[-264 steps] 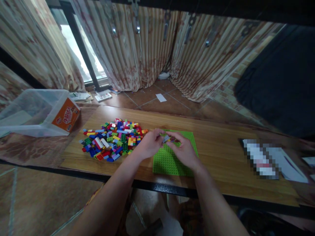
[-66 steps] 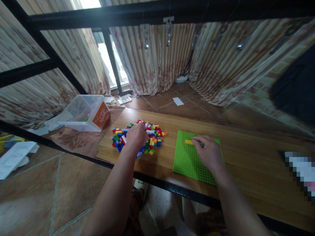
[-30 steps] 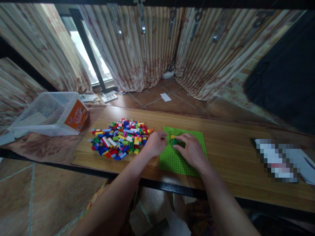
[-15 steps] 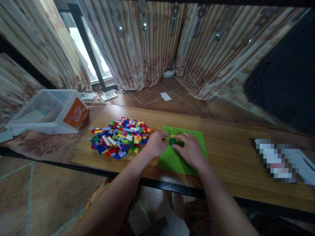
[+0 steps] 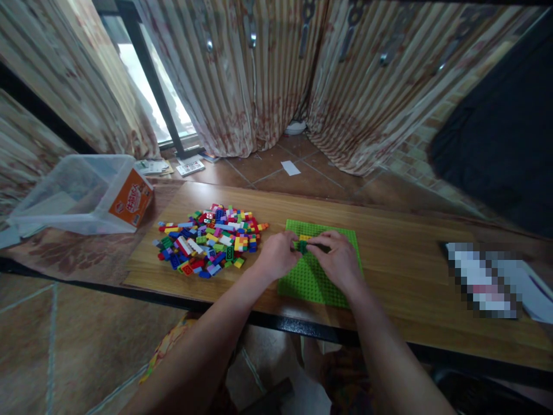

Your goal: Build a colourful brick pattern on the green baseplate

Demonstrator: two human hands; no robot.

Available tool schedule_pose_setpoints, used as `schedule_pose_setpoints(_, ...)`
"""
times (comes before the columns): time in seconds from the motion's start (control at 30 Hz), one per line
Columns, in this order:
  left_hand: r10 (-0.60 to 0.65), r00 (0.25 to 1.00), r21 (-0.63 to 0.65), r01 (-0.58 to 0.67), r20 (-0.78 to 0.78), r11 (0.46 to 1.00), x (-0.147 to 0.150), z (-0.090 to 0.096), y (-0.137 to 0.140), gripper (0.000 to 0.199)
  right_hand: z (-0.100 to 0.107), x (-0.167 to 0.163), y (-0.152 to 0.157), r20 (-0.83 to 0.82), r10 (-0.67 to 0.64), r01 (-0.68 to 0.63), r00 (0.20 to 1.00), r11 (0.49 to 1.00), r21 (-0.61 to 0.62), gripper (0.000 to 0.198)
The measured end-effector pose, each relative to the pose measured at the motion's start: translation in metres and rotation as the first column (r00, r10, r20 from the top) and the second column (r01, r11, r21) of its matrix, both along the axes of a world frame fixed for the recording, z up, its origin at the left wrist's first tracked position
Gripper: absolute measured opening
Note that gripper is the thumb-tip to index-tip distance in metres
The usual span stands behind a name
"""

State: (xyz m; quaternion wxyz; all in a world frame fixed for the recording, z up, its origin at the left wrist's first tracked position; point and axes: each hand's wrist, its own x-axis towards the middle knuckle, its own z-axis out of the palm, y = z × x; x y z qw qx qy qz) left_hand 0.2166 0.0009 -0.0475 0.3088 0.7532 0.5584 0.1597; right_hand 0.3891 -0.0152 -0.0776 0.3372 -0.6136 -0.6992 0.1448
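A bright green studded baseplate [image 5: 322,282] lies on the wooden tabletop, and both hands meet over its upper left part. Between my fingertips are small green toy bricks [image 5: 302,246], with a yellow brick [image 5: 305,237] just behind them. My left hand [image 5: 280,253] has its fingers closed at the left side of the green bricks. From the right, my right hand [image 5: 339,259] pinches them between thumb and fingers. The fingers partly cover the bricks, so their exact shape and how they join cannot be made out.
Left of the baseplate a heap of mixed coloured toy bricks [image 5: 211,239] spreads over the tabletop [image 5: 401,271]. A clear plastic bin [image 5: 82,222] with an orange label stands at the far left. Papers [image 5: 531,288] lie at the right end. Curtains hang behind.
My left hand has moved right, up against the green bricks. My right thumb and fingers have drawn closer together on them. The view has shifted slightly.
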Motion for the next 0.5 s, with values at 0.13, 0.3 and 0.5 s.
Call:
schedule_pose_setpoints(0.13, 0.003, 0.999, 0.040, -0.001, -0.033, 0.999, 0.002, -0.002, -0.003, 0.032, -0.003, -0.001, 0.001, 0.034, 0.005, -0.004, 0.999, 1.000, -0.016, 0.013)
schedule_pose_setpoints(0.3, -0.003, 0.993, 0.097, 0.015, -0.120, 0.995, 0.006, -0.003, -0.006, 0.024, -0.005, -0.001, 0.001, 0.071, 0.003, -0.003, 0.997, 1.000, -0.002, 0.013)
schedule_pose_setpoints(0.5, -0.016, 0.971, 0.139, 0.051, -0.237, 0.989, 0.009, 0.000, -0.011, 0.016, -0.005, -0.004, 0.000, 0.137, -0.019, 0.021, 0.990, 1.000, -0.015, 0.013)
